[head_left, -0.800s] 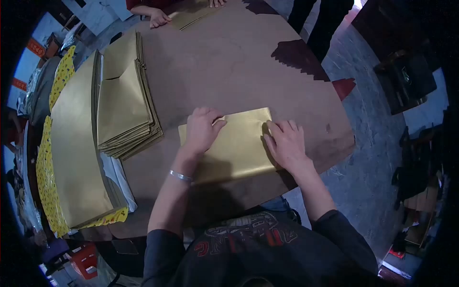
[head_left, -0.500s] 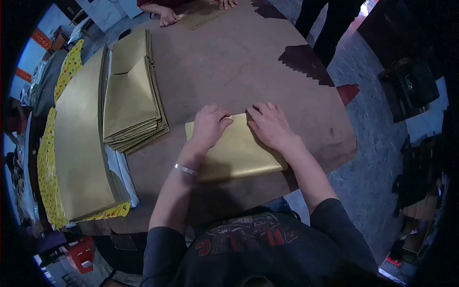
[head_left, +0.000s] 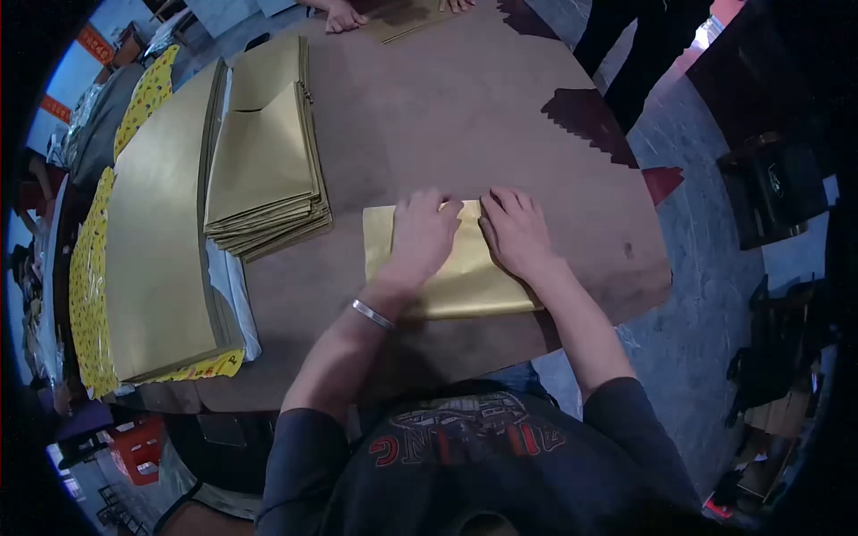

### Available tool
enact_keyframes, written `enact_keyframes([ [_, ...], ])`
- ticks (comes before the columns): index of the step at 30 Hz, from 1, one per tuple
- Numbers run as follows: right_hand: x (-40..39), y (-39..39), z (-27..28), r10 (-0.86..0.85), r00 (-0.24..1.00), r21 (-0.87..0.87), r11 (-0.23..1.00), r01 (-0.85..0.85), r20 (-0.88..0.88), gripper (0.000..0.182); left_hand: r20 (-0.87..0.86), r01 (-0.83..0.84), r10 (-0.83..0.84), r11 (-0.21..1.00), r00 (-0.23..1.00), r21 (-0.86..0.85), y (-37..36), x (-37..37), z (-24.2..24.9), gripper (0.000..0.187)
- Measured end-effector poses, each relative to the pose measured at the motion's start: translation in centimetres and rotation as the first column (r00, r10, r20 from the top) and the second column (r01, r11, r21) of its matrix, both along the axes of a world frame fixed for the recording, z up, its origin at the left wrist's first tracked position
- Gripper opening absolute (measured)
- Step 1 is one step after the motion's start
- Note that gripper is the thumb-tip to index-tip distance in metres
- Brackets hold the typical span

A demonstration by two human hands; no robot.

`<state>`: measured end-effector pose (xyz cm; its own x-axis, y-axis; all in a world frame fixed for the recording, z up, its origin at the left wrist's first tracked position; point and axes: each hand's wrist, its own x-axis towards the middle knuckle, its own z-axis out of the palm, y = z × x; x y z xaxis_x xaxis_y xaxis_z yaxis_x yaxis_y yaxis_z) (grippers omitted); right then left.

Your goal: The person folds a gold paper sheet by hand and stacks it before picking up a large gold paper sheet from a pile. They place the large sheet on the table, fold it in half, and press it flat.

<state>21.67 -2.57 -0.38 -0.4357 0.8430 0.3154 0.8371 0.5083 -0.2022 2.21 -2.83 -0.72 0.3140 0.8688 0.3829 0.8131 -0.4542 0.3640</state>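
A folded sheet of shiny gold paper (head_left: 465, 284) lies on the table in front of me. My left hand (head_left: 424, 234) rests on its left half, with fingers curled at the far edge and thumb bent toward the middle. At the right part of that same far edge, my right hand (head_left: 518, 234) has its fingers bent and close together on the paper. A short strip of the far edge shows between both hands. The undersides of my fingers are hidden. Left of the paper stands a thick stack of folded gold paper pieces (head_left: 264, 165).
Large flat gold sheets (head_left: 156, 241) are piled at the left on yellow patterned wrapping (head_left: 88, 295). Across the brown table (head_left: 429, 116), another person's hands (head_left: 344, 16) touch a gold sheet (head_left: 402, 22). Someone in dark trousers (head_left: 617, 62) stands beyond the right edge.
My left hand has shifted right along the far edge, closer to my right hand, uncovering the paper's left corner. The whole view has tilted slightly.
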Motion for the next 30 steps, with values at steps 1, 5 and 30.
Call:
enact_keyframes([
  [1,0.1,0.1,-0.5,0.01,1.0,0.072,0.997,-0.009,-0.017,0.037,0.02,0.016,-0.016,0.999,1.0,-0.039,-0.9,0.7,0.3,0.026],
  [5,0.2,0.1,-1.1,-0.037,0.997,0.071,0.997,0.032,0.066,0.037,-0.152,-0.056,0.031,0.984,0.988,-0.167,-2.9,1.7,-0.9,0.061],
  [30,2.6,-2.7,0.4,0.061,0.97,-0.273,0.962,0.006,0.234,0.071,-0.391,-0.127,0.046,0.975,0.919,-0.184,-2.5,-2.8,-0.7,0.059],
])
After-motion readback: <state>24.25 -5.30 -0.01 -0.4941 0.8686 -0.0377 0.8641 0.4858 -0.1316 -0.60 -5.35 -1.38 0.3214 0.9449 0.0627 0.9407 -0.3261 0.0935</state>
